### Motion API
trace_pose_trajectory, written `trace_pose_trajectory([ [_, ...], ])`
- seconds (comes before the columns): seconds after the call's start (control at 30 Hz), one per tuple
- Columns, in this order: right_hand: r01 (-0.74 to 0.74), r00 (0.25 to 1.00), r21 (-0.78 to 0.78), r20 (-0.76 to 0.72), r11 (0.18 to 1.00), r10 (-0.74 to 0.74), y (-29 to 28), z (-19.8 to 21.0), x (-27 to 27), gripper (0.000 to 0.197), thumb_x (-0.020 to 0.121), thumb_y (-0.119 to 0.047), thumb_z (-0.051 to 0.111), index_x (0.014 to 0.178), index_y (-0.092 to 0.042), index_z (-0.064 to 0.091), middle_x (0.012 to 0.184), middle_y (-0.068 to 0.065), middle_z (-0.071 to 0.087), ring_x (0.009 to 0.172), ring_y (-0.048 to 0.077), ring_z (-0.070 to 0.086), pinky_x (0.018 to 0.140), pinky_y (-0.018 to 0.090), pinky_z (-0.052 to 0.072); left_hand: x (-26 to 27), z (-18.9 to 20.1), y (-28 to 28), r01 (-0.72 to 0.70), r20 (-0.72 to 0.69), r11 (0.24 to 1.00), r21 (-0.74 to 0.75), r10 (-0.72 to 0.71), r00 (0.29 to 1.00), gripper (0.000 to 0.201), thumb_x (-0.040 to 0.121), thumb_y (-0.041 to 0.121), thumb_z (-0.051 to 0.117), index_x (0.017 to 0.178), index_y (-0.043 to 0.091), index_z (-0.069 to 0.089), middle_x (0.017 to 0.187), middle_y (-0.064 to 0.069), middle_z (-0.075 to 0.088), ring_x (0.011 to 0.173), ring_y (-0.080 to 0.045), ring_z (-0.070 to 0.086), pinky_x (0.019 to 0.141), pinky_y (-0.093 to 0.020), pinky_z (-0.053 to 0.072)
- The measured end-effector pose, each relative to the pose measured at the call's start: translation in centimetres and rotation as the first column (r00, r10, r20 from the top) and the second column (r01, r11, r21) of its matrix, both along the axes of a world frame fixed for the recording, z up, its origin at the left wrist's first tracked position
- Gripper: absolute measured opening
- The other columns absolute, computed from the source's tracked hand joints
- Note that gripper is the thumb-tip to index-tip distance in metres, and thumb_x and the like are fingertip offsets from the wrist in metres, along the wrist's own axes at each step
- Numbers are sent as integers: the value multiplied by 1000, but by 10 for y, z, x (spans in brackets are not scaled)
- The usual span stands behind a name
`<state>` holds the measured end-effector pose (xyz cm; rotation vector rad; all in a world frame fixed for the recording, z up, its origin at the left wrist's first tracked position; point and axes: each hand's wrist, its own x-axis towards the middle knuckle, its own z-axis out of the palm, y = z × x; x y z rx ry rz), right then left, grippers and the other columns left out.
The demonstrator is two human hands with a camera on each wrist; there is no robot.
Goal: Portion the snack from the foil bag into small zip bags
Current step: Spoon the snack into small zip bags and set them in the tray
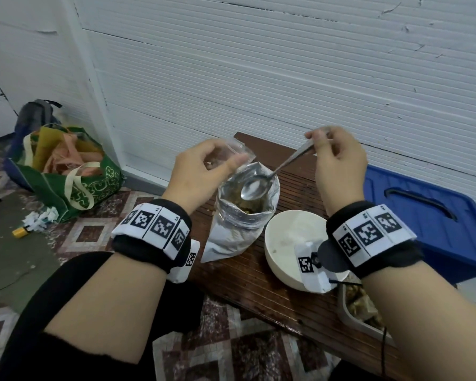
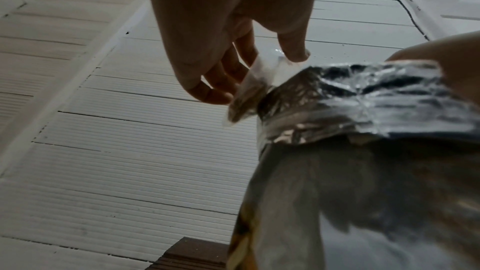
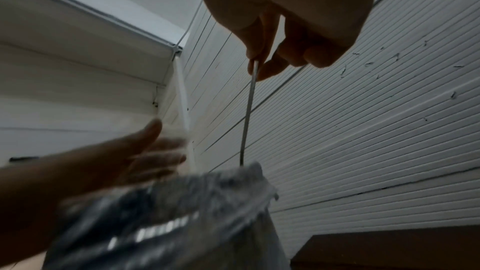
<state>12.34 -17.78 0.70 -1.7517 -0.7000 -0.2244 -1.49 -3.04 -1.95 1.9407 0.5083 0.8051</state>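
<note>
Spoon (image 1: pixel 275 171) slants from right hand (image 1: pixel 338 160), pinched at the handle, bowl down-left inside upright foil bag (image 1: pixel 242 215); left hand (image 1: pixel 201 171) pinches zip bag (image 1: pixel 238 149).

Tray (image 1: pixel 344 306) half behind right wrist.

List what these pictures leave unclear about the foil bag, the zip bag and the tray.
- Foil bag: snack level unclear; head view shows only dark bits under the spoon.
- Zip bag: its mouth is hidden by the left hand.
- Tray: contents mostly covered by the right forearm, cut by the edge.
</note>
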Motion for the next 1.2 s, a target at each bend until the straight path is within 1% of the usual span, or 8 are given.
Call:
trace_pose_trajectory([
  [0.1,-93,989,-178,99,980,112,4,-15,-8,15,95,-22,56,89,-22,70,74,-14,64,63,-8,54,60,5,37,0,1,-3,42,-17,999,-1,-42,999,33,69,49,70,95,30,64,85,15,65,75,13,57,70,-6,45],
  [0.23,-140,911,-423,299,895,284,7,-36,-18,17,93,-22,57,93,-17,74,77,0,71,73,21,61,77,35,47,2,-4,-5,58,-31,998,3,-58,998,38,68,45,73,99,27,62,83,20,63,73,19,55,70,0,42],
  [0.33,-181,893,-477,287,860,347,8,-43,-23,17,93,-19,58,90,-14,73,74,3,69,73,25,57,72,34,43,3,-8,-3,35,-75,998,50,-31,997,36,71,49,73,100,32,61,86,23,61,75,19,53,69,1,40],
  [0.57,-198,957,-352,134,915,259,7,-44,-21,15,93,-14,58,90,-12,73,77,1,70,73,17,63,69,28,46,5,-11,-2,33,-133,996,86,-21,991,44,69,62,64,104,35,59,92,23,61,88,-2,59,75,-12,45],
  [0.8,-223,973,-222,-109,949,204,9,-43,-25,20,94,-12,56,81,-13,70,65,-1,64,63,14,61,62,14,47,4,-10,-2,49,-132,997,64,-40,990,44,68,63,63,102,36,59,94,25,60,89,2,58,76,-12,44],
  [0.87,-172,979,-186,-145,967,146,10,-43,-24,22,94,-12,55,78,-16,69,67,-5,64,68,20,63,69,27,50,3,-9,-2,57,-143,997,56,-49,988,35,70,59,65,98,40,56,93,26,59,88,5,56,74,-9,43],
  [0.93,-103,982,-159,-173,982,75,10,-41,-21,23,94,-12,53,77,-16,69,72,-7,64,75,19,62,74,29,48,2,-7,-2,54,-143,997,47,-47,989,34,70,59,64,97,41,54,92,26,57,86,5,54,73,-7,42],
  [1.2,133,953,-156,-251,979,-169,5,-30,2,26,98,-18,47,82,-15,67,78,-1,64,62,3,50,53,10,37,-3,-3,7,0,-59,1000,-4,0,998,48,69,56,69,108,29,64,93,16,62,83,-2,56,74,-16,45],
])
